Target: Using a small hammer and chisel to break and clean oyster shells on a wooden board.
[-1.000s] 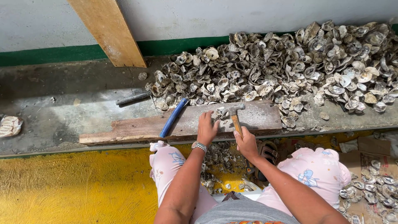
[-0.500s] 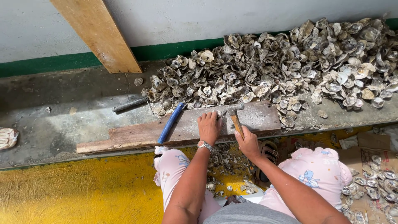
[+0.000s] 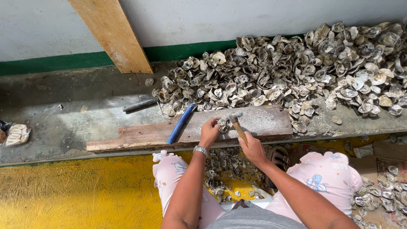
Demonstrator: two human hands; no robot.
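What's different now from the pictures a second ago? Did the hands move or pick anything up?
Very little. The left hand stays pressed on the shell on the wooden board, and the right hand keeps its grip on the hammer, whose head sits by the shell. Nothing was picked up or let go. The blue-handled tool, the leaning plank and the shell pile stayed put; only the camera view shifted slightly.

Rough weathered wood board (image 3: pixel 140 138); wooden-handled metal hammer (image 3: pixel 235 123); rough matt shells (image 3: pixel 296 68).
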